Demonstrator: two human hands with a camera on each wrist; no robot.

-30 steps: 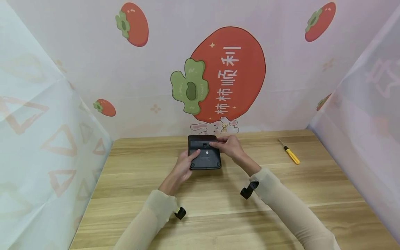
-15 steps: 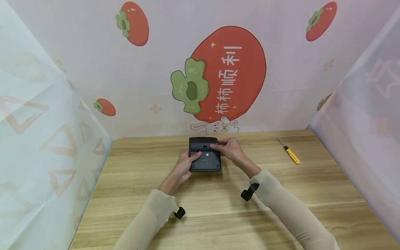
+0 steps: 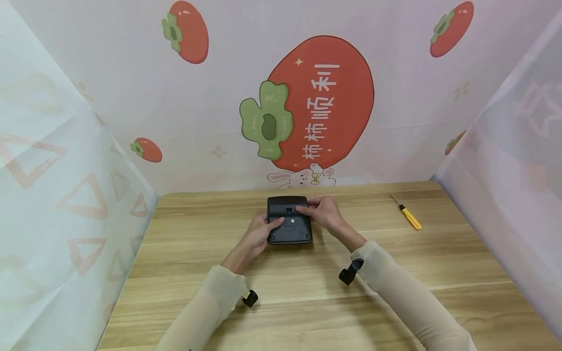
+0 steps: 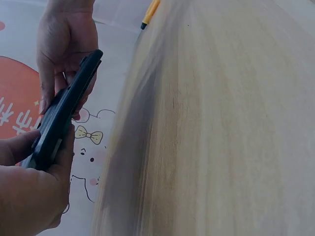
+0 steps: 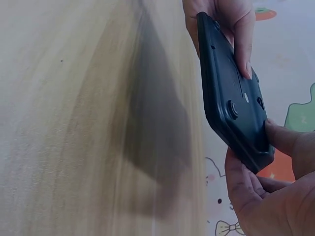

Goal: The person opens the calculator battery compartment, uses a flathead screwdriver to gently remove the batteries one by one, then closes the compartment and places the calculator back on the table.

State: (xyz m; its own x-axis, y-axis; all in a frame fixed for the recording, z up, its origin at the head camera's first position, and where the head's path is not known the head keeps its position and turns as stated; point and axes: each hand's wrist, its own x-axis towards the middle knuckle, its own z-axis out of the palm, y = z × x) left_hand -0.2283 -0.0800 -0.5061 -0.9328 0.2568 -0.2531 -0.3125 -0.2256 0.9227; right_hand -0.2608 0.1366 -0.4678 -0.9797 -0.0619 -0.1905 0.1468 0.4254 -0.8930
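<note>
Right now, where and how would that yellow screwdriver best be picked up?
Probably by its thick yellow handle, from above and the near side, with the right hand once it leaves the black device. The screwdriver lies flat on the table, handle end nearer the person, thin shaft slanting away.
</note>
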